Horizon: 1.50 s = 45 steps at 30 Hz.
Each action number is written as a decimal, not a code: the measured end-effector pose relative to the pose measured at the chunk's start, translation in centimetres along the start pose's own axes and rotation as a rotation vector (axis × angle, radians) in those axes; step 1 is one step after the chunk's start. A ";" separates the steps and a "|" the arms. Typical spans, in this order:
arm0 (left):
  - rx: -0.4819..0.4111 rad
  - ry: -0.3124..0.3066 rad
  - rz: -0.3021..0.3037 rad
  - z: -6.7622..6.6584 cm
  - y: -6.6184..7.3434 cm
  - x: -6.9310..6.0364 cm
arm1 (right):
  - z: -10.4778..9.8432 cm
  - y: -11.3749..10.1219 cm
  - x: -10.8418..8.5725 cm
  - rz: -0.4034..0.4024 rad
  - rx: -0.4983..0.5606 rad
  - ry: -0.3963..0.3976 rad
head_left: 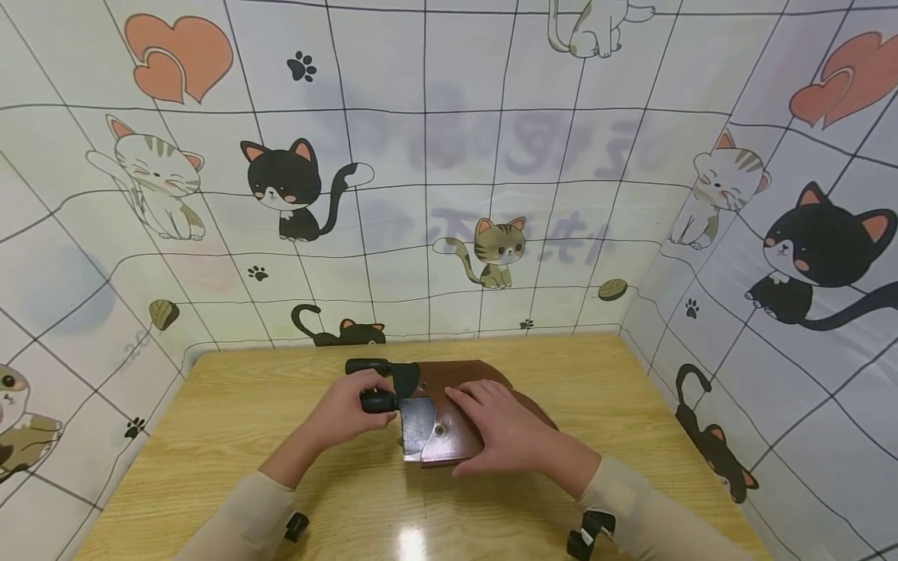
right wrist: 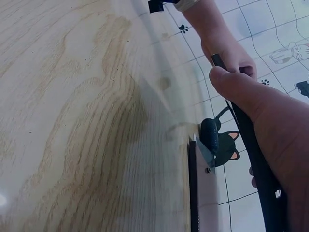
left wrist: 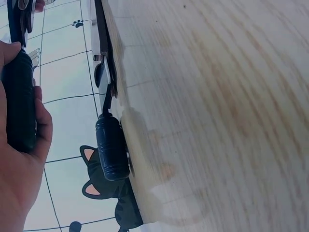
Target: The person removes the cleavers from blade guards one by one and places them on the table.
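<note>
Cleaver [head_left: 417,425] and brown sheath [head_left: 452,440] were held together over the middle of the wooden surface [head_left: 245,413], toward its far edge; both wrist views showed them raised clear of it. The left hand [head_left: 351,405] had its fingers and thumb wrapped round the black handle [head_left: 379,401], and the right hand [head_left: 508,428] grasped the sheath between thumb and fingers. Part of the blade was bare between the handle and the mouth of the sheath, where a round snap [head_left: 440,430] sat.

As I judged it, working well here meant moving the two hands along one straight line, without twisting, so that the blade would not bind or cut into the sheath's side. The right fingertips were best placed away from the mouth and off the edges, with a firm left grip on the handle and the broad faces level. Which edge was sharp I could not tell.

The handle pointed toward the left edge of the surface and the sheath toward the right edge. The long axis ran roughly along the far edge, its right end a little nearer the person.

Just beyond lay a second cleaver [head_left: 405,380] in its own brown sheath, close to the far edge, its black handle also pointing left; the right hand hid part of it.
</note>
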<state>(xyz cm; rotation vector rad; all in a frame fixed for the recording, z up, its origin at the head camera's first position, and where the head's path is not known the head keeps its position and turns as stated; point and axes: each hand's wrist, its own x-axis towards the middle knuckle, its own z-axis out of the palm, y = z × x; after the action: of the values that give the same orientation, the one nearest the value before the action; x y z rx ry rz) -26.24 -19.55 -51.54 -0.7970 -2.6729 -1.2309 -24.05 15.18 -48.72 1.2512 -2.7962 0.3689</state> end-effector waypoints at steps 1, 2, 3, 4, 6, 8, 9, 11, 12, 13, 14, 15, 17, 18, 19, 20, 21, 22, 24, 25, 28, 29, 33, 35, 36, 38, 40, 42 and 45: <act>0.004 0.000 0.001 0.0 0.0 0.0 | -0.1 -0.1 0.0 -0.001 -0.001 0.003; 0.008 0.001 0.003 0.0 0.0 0.0 | -0.1 -0.1 0.0 0.001 0.001 0.004; 0.014 0.001 0.005 -0.1 0.1 0.1 | -0.1 -0.1 0.0 0.004 -0.002 0.001; 0.020 0.002 0.006 -0.1 0.1 0.1 | -0.2 -0.2 0.0 0.005 -0.002 0.001; 0.035 0.003 0.008 -0.2 0.2 0.1 | -0.3 -0.2 0.0 0.010 -0.011 -0.002; 0.054 0.004 0.015 -0.2 0.3 0.2 | -0.3 -0.1 0.0 0.012 -0.016 -0.003; 0.062 0.003 0.018 -0.3 0.3 0.2 | -0.3 -0.1 0.0 0.013 -0.018 -0.004; 0.086 0.001 0.029 -0.3 0.4 0.2 | -0.2 0.0 -0.1 0.012 -0.019 -0.005; 0.099 -0.001 0.037 -0.3 0.4 0.2 | -0.2 0.0 -0.1 0.009 -0.016 -0.003; 0.112 -0.003 0.044 -0.3 0.4 0.2 | -0.1 0.0 -0.1 0.007 -0.014 -0.002; 0.123 -0.006 0.051 -0.3 0.4 0.2 | -0.1 0.1 -0.2 0.005 -0.012 0.000; 0.133 -0.009 0.055 -0.4 0.4 0.2 | -0.1 0.1 -0.2 0.005 -0.008 0.000; 0.148 -0.015 0.068 -0.3 0.4 0.2 | -0.1 0.1 -0.3 0.005 -0.002 0.001; 0.150 -0.017 0.073 -0.3 0.3 0.2 | -0.1 0.1 -0.4 0.005 0.000 0.002; 0.150 -0.020 0.077 -0.3 0.3 0.2 | -0.1 0.0 -0.4 0.004 0.004 0.001; 0.150 -0.021 0.082 -0.3 0.3 0.2 | -0.2 0.0 -0.5 0.003 0.006 0.001; 0.152 -0.021 0.087 -0.2 0.3 0.2 | -0.2 0.0 -0.5 0.001 0.005 0.001; 0.150 -0.020 0.091 -0.2 0.3 0.2 | -0.2 0.0 -0.6 -0.005 0.006 0.005; 0.155 -0.016 0.097 -0.2 0.3 0.2 | -0.2 0.0 -0.7 -0.014 0.006 0.009; 0.158 -0.014 0.100 -0.2 0.4 0.2 | -0.2 0.0 -0.7 -0.018 0.004 0.012; 0.166 -0.018 0.110 -0.3 0.5 0.2 | 0.0 0.1 -0.9 -0.023 -0.016 0.015; 0.168 -0.020 0.112 -0.3 0.6 0.2 | 0.0 0.1 -0.9 -0.021 -0.025 0.012; 0.176 -0.036 0.122 -0.4 0.7 0.2 | 0.2 0.0 -1.1 -0.016 -0.045 0.007; 0.180 -0.035 0.121 -0.5 0.7 0.2 | 0.1 -0.1 -1.1 -0.013 -0.048 0.007; 0.181 -0.032 0.121 -0.6 0.7 0.2 | 0.1 -0.1 -1.1 -0.011 -0.048 0.009; 0.180 -0.028 0.118 -0.6 0.7 0.2 | 0.1 -0.2 -1.1 -0.007 -0.051 0.012; 0.179 -0.025 0.119 -0.7 0.6 0.2 | 0.1 -0.2 -1.1 -0.002 -0.055 0.014; 0.177 -0.025 0.122 -0.7 0.6 0.3 | 0.1 -0.2 -1.1 0.002 -0.057 0.014; 0.177 -0.023 0.126 -0.7 0.5 0.3 | 0.1 -0.1 -1.1 0.004 -0.056 0.018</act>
<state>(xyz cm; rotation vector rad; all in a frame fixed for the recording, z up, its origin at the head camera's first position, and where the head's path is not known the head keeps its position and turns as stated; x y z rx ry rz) -26.36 -19.67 -50.70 -0.9399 -2.6555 -0.9475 -23.26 15.87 -48.96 1.2244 -2.7740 0.2991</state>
